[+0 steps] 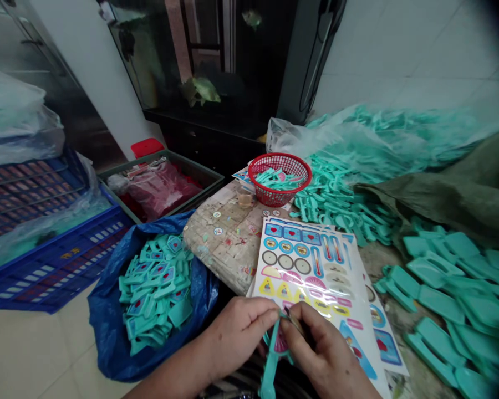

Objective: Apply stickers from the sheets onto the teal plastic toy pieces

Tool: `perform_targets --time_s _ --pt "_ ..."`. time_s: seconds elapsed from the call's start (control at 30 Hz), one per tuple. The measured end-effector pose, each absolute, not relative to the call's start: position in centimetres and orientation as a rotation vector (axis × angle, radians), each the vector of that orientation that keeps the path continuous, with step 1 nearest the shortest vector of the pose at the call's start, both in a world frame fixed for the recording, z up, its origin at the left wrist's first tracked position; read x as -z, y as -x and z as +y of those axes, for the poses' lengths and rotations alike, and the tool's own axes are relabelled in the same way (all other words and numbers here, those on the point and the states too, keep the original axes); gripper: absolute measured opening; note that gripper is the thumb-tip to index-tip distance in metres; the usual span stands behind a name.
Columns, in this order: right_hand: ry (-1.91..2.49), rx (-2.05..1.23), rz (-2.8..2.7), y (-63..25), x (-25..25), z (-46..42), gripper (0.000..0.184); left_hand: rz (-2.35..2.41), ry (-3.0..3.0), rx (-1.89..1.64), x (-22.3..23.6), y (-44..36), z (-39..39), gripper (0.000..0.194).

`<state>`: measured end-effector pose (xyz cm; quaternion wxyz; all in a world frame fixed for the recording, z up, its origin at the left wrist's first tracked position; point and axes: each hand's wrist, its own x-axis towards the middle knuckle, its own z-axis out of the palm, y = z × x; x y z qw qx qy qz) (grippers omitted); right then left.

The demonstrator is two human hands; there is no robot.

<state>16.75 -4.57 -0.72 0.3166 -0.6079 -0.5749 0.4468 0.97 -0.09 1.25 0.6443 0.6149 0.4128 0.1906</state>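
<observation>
The left hand (237, 332) pinches a teal plastic part (271, 377) at the lower edge of view, the right hand (322, 349) pinches a slim tool (295, 322) against it beside the sticker sheet (311, 271); a slipped pinch risks dropping the part or marring a sticker.

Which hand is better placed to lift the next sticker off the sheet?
Probably the right hand: it grips a slim pointed tool and sits just below the printed sticker sheet. The left hand is occupied, pinching the teal plastic piece.
</observation>
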Motion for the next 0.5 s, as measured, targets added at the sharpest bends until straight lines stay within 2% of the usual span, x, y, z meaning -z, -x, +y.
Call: perform_targets --time_s 0.3,0.43,0.5 --pt "1.63 -1.119 -1.498 -16.23 0.85 -4.5 0.027 0.917 -1.352 -0.449 -1.46 -1.02 -0.26 0.033" --pt "1.636 -1.134 -1.393 -16.35 0.88 -4.43 0.031 0.931 -1.249 -0.516 -1.25 -1.25 -0.43 0.032" --pt "1.637 -1.146 -1.279 -16.79 0.97 -4.82 0.027 0.951 -1.143 -0.571 -1.15 -1.38 -0.5 0.029"
